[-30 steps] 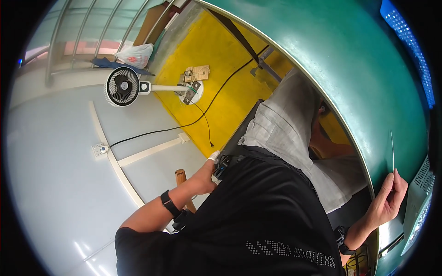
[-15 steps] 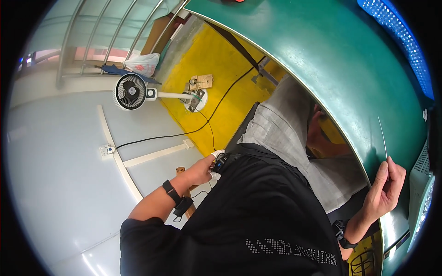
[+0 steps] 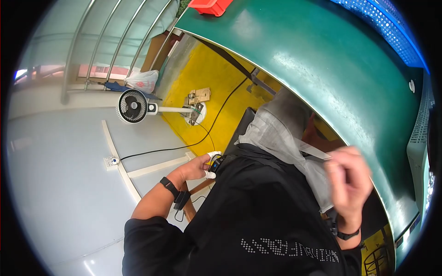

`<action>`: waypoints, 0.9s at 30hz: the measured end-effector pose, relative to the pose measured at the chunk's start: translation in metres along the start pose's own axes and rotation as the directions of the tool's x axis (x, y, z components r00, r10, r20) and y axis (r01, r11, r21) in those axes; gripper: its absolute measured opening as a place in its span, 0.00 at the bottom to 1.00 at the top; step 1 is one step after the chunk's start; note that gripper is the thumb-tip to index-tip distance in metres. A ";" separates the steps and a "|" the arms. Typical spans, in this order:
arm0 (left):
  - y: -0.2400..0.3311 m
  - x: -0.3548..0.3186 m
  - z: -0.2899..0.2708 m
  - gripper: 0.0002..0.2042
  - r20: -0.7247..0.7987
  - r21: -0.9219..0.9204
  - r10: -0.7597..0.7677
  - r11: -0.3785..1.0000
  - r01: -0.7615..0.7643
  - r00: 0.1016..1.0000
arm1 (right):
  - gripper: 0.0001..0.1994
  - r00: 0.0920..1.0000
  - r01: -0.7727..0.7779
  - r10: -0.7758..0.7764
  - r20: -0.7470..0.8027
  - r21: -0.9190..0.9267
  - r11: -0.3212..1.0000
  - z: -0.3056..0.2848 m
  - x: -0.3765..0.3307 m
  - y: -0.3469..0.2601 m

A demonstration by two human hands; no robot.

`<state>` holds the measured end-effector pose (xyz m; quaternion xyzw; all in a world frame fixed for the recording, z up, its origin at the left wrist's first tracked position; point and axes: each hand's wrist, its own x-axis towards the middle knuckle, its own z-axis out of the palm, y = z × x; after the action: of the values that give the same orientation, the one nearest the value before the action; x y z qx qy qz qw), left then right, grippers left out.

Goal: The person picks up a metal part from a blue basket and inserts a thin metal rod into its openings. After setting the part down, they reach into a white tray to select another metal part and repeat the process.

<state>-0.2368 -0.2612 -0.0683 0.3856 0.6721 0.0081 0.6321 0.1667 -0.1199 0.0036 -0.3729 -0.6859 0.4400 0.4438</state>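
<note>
At my waist's left side, my left hand (image 3: 197,168) is closed round the edge of a small black device (image 3: 216,164) with a lit blue display. White covers wrap its thumb and a fingertip. Over my lap at the right, my right hand (image 3: 350,179) is smeared by motion, its thumb and finger pinched together. From that pinch a thin, pale metal strip (image 3: 315,150) points up and left above the grey cloth (image 3: 281,133) on my legs. Its exact kind is too blurred to make out.
A green-topped table (image 3: 304,60) curves along the far and right side. A red bin (image 3: 211,6) stands on its far end; a blue perforated basket (image 3: 386,32) and a pale green one (image 3: 420,138) line the right. A fan (image 3: 132,106) and a black cable (image 3: 184,146) are at left.
My right hand has moved left and slightly up, off the table side to over my lap, carrying the strip. My left hand stays on the device. The view has shifted, showing more of the red bin.
</note>
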 end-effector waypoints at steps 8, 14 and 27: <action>-0.035 0.008 0.008 0.41 -0.094 -0.186 0.156 0.968 -0.172 0.983 | 0.07 0.622 0.061 -0.310 0.719 0.350 0.935 0.163 0.013 0.088; -0.035 -0.005 0.012 0.42 -0.179 -0.204 0.135 0.964 -0.171 0.975 | 0.10 0.413 0.010 -0.229 0.882 0.247 0.969 0.184 -0.002 0.106; -0.028 -0.009 0.015 0.42 -0.218 -0.168 0.134 0.971 -0.172 0.967 | 0.12 0.396 -0.039 -0.156 0.905 0.186 0.982 0.181 -0.005 0.106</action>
<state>-0.2390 -0.2926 -0.0777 0.3730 0.6981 0.1593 0.5901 0.0115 -0.1381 -0.1361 -0.0049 -0.7871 0.6154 0.0412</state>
